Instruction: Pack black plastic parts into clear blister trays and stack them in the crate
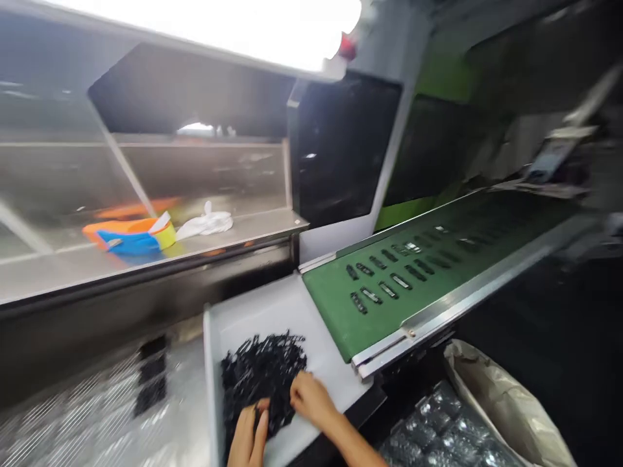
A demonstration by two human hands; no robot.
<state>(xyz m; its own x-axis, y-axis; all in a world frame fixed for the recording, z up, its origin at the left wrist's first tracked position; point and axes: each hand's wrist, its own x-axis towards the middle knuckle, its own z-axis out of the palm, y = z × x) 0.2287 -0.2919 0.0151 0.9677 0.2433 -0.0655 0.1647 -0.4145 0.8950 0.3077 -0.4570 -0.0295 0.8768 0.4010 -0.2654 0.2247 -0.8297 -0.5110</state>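
A heap of small black plastic parts [265,366] lies in a white tray [321,324]. My left hand [249,436] is at the near side of the heap, thumb and fingers pinched around a small black part that shows only as a dark sliver. Against the heap's right edge is my right hand [311,397], its fingers curled closed. Whatever those fingers hold, if anything, is hidden.
A green conveyor belt [341,318] carries rows of black parts. Clear plastic trays [73,415] lie left, some pockets filled black; more clear packaging [433,428] is lower right beside an open sack [506,402]. A blue-orange-yellow object [131,237] and white bag [207,224] sit on the ledge.
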